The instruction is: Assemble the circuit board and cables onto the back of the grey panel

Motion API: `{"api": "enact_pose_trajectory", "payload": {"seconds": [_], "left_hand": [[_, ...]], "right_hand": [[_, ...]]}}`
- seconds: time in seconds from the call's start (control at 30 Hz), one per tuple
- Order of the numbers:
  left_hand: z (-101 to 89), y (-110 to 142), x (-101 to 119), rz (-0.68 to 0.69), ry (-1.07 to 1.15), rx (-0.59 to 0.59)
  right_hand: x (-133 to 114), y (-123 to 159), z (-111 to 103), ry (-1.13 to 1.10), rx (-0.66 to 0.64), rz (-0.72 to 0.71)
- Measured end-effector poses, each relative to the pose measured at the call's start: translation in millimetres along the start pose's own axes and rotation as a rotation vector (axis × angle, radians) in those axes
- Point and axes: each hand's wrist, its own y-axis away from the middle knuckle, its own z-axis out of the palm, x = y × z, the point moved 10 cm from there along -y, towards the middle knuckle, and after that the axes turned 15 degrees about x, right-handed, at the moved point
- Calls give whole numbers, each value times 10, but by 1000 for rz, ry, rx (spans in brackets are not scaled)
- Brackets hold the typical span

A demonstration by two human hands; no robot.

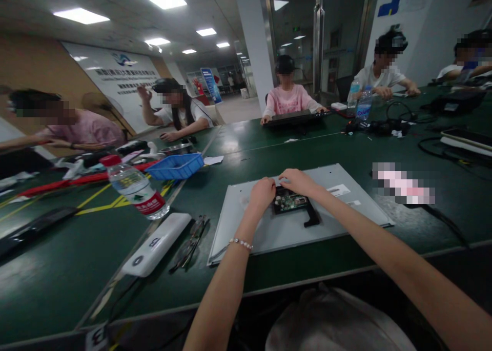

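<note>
A flat gray panel [284, 233] lies on the green table [215, 300], right under the two hands. It is wide and smooth, with thin edges and a few tiny dark holes. Just below the hands, near its middle, sits a green circuit board [291, 202] with small light and dark bits on it. A black frame [312, 218] goes along its sides, and one piece bends out like a hook, nearer to the person than the right hand. White labels [338, 190] are stuck on the panel to the right of the right hand. The left hand [264, 191] and the right hand [295, 181] are close together at the far side of the board, with bent fingers. I cannot tell if either one is pinching something or only touching, because the fingertips are too small and dark to see well. The hands hide the far edge of the board. The left arm covers some of the panel's left part, and the right arm covers some of its right part. The tiny parts on the board are too blurry to name.
</note>
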Motion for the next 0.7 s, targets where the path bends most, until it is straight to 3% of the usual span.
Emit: {"api": "enact_pose_trajectory", "payload": {"seconds": [0.23,0.5,0.7], "left_hand": [[14,1,21,12,15,-25],[18,12,33,19,11,-29],[19,15,28,4,7,-35]], "right_hand": [[-60,-25,184,-51,-114,-8],[18,-46,146,-38,-79,-13],[144,-87,199,-121,-30,98]]}}
